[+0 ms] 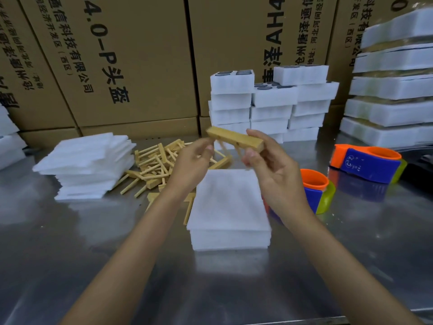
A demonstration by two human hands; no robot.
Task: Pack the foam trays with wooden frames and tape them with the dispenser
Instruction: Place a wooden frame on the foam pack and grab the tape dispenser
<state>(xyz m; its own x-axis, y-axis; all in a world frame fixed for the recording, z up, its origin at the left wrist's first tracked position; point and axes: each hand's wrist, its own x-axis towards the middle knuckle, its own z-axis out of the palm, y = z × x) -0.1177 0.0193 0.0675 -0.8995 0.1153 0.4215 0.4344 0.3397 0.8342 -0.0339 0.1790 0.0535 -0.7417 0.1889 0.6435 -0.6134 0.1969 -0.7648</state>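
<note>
Left hand (190, 160): fingers pinched the wooden frame (235, 138) at its left end.
Frame: held above the foam tray (228, 207); likely light, stiff, thin legs fragile; best gripped by its thick bar.
Right hand (269, 170): fingers gripped the right end.
Tape dispenser (315, 191): on the worktop (70, 242).

Stacked cardboard boxes (131, 66) behind the steel table carry black print turned sideways: "4.0-P" followed by the Chinese characters "头盔" on one, "AH4" on its neighbour (257, 43), with smaller Chinese company and address lines alongside. A blue-and-orange tape dispenser (367, 164) bears a white circular logo, too small to read.
</note>
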